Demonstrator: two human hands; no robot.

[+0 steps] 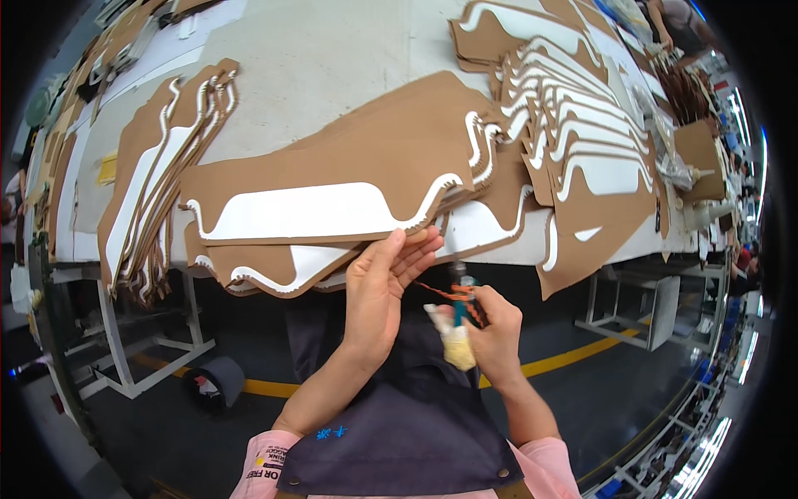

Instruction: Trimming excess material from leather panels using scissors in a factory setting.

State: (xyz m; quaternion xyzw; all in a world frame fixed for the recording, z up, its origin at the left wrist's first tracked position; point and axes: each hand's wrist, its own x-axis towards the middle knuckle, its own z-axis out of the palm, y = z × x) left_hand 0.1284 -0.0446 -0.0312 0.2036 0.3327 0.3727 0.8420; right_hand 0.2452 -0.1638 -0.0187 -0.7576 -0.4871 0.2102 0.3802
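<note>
My left hand (pixel 381 287) grips the near edge of a brown leather-like panel (pixel 307 170), thumb on top and fingers curled beneath. The panel has a white, wing-shaped patch (pixel 303 209) along its near side, and small notches run round its curved edge. It lies over other similar panels (pixel 262 256) at the table's front edge. Just to the right, my right hand (pixel 497 331) is closed round a small hand tool (pixel 460 312) with a teal handle, an orange cord and pale yellow wrapping. The tool's dark tip points up toward the panel's edge; its exact kind is unclear.
Overlapping brown panels with white patches (pixel 603 137) are fanned out on the right. A narrower stack (pixel 162 170) lies on the left of the pale table (pixel 287 79). Below are a dark bin (pixel 223 382) and white metal legs (pixel 125 349). Another person (pixel 680 29) is at far right.
</note>
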